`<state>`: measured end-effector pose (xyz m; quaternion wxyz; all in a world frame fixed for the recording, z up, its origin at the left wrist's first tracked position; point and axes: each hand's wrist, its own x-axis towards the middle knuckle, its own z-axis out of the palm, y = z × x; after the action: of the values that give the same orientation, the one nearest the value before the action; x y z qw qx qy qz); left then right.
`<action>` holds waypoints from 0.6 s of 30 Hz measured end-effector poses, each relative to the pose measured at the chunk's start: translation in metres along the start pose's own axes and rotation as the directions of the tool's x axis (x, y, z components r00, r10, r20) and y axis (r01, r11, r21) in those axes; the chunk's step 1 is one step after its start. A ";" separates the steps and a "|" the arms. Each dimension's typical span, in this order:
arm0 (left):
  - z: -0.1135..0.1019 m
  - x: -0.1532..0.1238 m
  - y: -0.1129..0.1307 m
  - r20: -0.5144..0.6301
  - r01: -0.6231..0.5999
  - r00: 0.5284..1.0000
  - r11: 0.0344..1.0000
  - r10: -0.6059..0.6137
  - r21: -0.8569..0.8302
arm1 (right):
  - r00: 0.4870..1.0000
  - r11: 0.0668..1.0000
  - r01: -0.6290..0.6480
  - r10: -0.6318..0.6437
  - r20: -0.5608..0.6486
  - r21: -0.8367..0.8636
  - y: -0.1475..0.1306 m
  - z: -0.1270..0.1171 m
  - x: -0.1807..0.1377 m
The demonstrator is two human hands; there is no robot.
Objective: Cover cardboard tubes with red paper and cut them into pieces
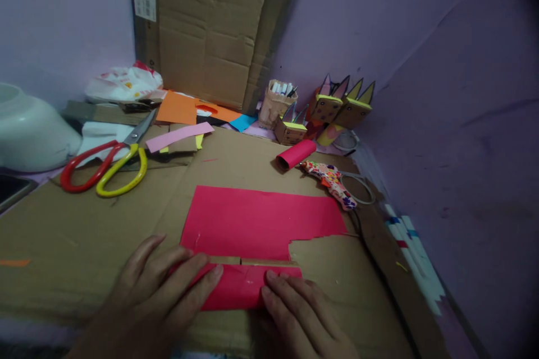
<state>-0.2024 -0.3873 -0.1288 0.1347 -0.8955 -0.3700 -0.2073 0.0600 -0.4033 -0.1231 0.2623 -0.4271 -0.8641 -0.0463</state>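
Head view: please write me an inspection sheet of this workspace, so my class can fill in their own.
Surface: brown cardboard, with an orange scrap at left.
Job's things: red paper lying flat; a red-covered piece at its near side, brown cardboard showing.
Clutter: scissors and pink strip at left; glue gun and red tube at right.
Grip: left hand and right hand rest fingers on the red-covered piece; closure unclear.
Cables: black cable running from the glue gun.
Surroundings: purple wall, folded cardboard leaning there.

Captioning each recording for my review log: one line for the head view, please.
Left-hand fingers and right-hand fingers press red paper folded over brown cardboard, a glue gun lying beyond.
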 end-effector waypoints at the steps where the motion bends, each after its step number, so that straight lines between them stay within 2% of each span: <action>1: 0.000 0.001 -0.001 -0.004 0.008 1.000 1.000 -0.008 0.004 | 0.999 0.998 0.052 -0.053 -0.008 -0.018 0.003 0.001 0.001; 4: -0.001 0.005 -0.002 0.013 -0.011 1.000 0.998 0.011 0.058 | 0.992 0.991 0.124 -0.125 -0.020 -0.048 0.007 0.004 0.003; 8: 0.001 0.001 0.004 -0.003 -0.026 1.000 0.996 0.026 0.087 | 1.000 0.997 0.002 -0.003 -0.013 -0.076 0.001 0.007 0.000; 10: 0.004 -0.003 0.010 -0.036 0.063 0.997 0.997 -0.061 0.047 | 0.999 0.995 0.007 -0.011 -0.040 -0.099 -0.003 0.007 -0.001; 12: 0.008 -0.008 0.013 -0.071 0.210 0.975 0.978 -0.210 -0.001 | 0.998 0.989 0.024 -0.032 -0.049 -0.149 -0.005 0.007 0.000; 13: 0.009 -0.010 0.013 -0.081 0.241 0.967 0.971 -0.240 -0.002 | 0.998 0.983 0.031 -0.039 -0.042 -0.182 -0.007 0.007 0.001; 17: 0.009 -0.015 0.003 -0.019 0.017 1.000 0.986 -0.014 0.163 | 1.000 0.957 0.028 -0.028 0.003 -0.287 -0.011 0.007 0.007; 18: 0.008 -0.015 0.001 -0.014 -0.005 1.000 0.983 0.008 0.186 | 1.000 0.954 0.021 -0.021 0.003 -0.298 -0.012 0.008 0.009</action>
<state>-0.2093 -0.3940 -0.1436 0.2209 -0.8788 -0.3838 -0.1779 0.0434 -0.4025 -0.1236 0.1946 -0.4527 -0.8516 -0.1787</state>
